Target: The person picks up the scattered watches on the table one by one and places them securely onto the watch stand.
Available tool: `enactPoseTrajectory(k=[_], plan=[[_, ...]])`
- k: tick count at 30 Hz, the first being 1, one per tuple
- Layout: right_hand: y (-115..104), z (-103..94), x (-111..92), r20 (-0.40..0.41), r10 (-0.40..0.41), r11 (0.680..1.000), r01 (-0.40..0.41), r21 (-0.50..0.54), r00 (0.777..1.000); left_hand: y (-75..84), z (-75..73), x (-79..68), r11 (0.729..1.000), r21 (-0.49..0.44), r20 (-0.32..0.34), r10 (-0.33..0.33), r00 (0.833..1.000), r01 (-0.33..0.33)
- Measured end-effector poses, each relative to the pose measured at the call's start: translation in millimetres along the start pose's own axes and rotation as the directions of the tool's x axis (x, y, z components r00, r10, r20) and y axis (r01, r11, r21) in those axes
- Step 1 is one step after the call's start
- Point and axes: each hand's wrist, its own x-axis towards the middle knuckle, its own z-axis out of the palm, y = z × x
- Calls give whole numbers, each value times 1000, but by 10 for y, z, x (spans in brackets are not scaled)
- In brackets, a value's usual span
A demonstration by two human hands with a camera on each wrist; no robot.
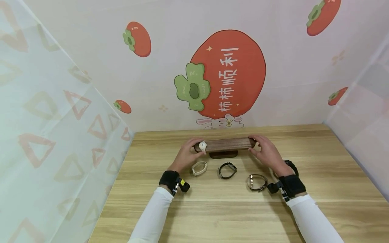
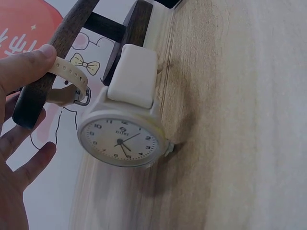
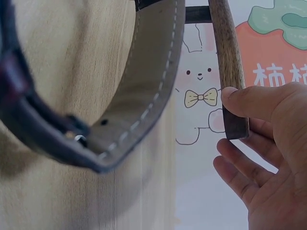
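Note:
A dark brown wooden watch stand [image 1: 229, 144] with a long bar on an oval base stands toward the back of the table. A white watch [image 1: 203, 145] is looped around the bar's left end. My left hand [image 1: 187, 154] grips that end, with the thumb [image 2: 47, 51] on the bar right beside the cream strap [image 2: 69, 71] and the other fingers spread behind. My right hand [image 1: 267, 152] pinches the bar's right end between thumb [image 3: 231, 97] and forefinger. Before the stand lie a cream watch [image 1: 194, 173], a black watch [image 1: 220, 173] and a brown-strapped watch [image 1: 265, 184].
Another black watch [image 1: 291, 165] lies partly hidden behind my right wrist. The wood-grain table [image 1: 218, 216] meets a printed back wall [image 1: 164, 111], with side walls left and right. A leather strap [image 3: 153, 72] looms close in the right wrist view.

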Motion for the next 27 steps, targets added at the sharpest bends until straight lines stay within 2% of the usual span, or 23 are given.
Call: enactPoseTrajectory(k=[12,27], plan=[[24,23,-7,-15,-25,1000,25,-2,1000,57,62,41,1000,2,5,31,1000,-31],[24,24,-6,-31,-19,1000,18,-6,999,84,110,120,999,35,28,8,1000,-9]])
